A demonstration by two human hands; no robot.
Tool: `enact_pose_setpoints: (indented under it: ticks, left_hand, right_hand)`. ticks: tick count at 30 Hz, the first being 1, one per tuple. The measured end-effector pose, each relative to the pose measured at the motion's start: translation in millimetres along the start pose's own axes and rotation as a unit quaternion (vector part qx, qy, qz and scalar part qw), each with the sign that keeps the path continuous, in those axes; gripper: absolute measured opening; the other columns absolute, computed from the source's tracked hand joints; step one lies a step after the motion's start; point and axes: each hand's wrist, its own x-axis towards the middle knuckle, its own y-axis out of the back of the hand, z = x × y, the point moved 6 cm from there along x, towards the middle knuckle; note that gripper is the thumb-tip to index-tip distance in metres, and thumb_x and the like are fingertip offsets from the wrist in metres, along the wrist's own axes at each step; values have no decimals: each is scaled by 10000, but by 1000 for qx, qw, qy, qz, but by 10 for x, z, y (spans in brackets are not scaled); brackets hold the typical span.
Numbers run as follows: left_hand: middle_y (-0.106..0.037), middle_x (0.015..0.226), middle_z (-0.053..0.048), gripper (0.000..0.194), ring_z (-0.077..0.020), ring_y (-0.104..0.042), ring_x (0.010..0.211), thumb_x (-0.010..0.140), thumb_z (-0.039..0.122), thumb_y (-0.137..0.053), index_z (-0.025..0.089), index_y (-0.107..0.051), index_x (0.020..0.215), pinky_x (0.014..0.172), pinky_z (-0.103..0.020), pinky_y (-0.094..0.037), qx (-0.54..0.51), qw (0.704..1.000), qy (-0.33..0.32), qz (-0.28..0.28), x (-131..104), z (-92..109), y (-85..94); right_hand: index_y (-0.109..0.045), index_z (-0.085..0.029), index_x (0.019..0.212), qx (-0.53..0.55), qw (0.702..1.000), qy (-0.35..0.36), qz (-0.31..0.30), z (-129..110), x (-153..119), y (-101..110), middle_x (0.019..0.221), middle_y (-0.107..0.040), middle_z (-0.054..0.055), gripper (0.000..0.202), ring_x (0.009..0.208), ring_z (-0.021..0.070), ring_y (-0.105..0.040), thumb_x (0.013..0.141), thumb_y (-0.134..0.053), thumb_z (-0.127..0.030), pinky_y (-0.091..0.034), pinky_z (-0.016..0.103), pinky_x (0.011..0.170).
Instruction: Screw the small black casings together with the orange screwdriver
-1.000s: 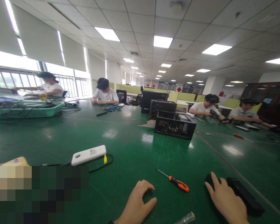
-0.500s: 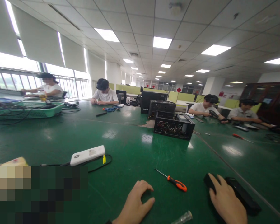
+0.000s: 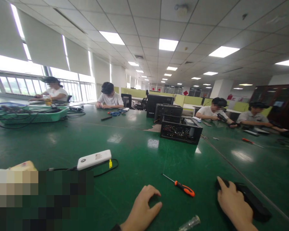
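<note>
My left hand (image 3: 144, 207) rests at the near edge of the green table with fingers curved and thumb apart, holding nothing. My right hand (image 3: 236, 200) lies over a black object (image 3: 218, 184), index finger stretched along it and the other fingers curled; most of that object is hidden beneath the hand. Against the hand's right side lies a long black block (image 3: 256, 203), its kind unclear. An orange-and-black screwdriver (image 3: 184, 188) lies between my hands, tip pointing away to the left. Nearer me is a clear plastic tube-like piece (image 3: 190, 223), cut off by the frame's bottom.
A white power bank (image 3: 95, 159) with a black cable lies left. An open black computer case (image 3: 180, 130) stands further back. A green basket (image 3: 59, 114) of cables sits far left. Several people work around the table. A second screwdriver (image 3: 249, 141) lies far right.
My right hand's index finger has straightened while its other fingers curled in, and the black object beneath has shifted slightly right. My left hand keeps its pose. The view has turned slightly left.
</note>
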Motion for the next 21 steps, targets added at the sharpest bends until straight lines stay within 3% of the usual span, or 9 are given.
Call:
enact_pose_setpoints:
  ticks: [5,8,11,14,16,18,21]
  left_hand:
    - [-639,959,-19,151,-208,-579,962,773,161,-628,213,-631,914,1078,-414,-290,4,1000,1,-4,-1,14,2]
    - [-639,962,-21,149,-212,-578,971,775,171,-633,215,-631,917,1071,-410,-300,4,1000,1,-7,-4,19,1]
    - [-638,965,-19,148,-209,-578,976,778,176,-635,215,-632,920,1078,-407,-290,4,1000,0,-3,2,16,6]
    - [-640,954,-17,138,-205,-582,969,781,173,-630,213,-633,913,1080,-403,-287,5,1000,0,-5,7,13,5]
    - [-641,952,-19,138,-206,-584,965,779,174,-632,210,-633,912,1077,-403,-288,6,1000,1,-7,6,17,2]
    - [-641,952,-21,143,-208,-586,964,776,177,-635,207,-635,916,1075,-404,-289,8,1000,3,-8,3,26,2]
    - [-641,956,-23,139,-209,-584,969,775,180,-634,206,-634,911,1073,-399,-290,7,1000,4,-7,-1,45,12]
  right_hand:
    - [-406,-180,1428,36,999,15,21,64,-15,21,1349,-474,209,610,1022,379,-607,905,-278,-466,-510,459,701]
    - [-533,-138,1312,63,997,-1,36,226,-7,117,1273,-551,205,626,1051,382,-591,878,-299,-524,-503,471,738]
    - [-717,-186,974,128,991,-19,-43,416,26,101,962,-695,179,573,850,345,-667,860,-314,-577,-511,452,670]
    - [-743,-244,702,192,974,-19,-116,487,25,32,712,-713,137,564,669,313,-684,836,-346,-622,-513,436,626]
    - [-759,-255,706,213,971,-9,-112,468,22,34,720,-726,129,574,693,320,-691,828,-353,-642,-517,436,647]
    - [-775,-268,841,220,971,-11,-95,470,32,48,799,-742,125,577,761,336,-693,819,-358,-666,-520,442,673]
    - [-735,-289,1033,192,979,-55,-49,669,100,31,941,-736,130,558,829,364,-682,806,-381,-655,-517,469,681]
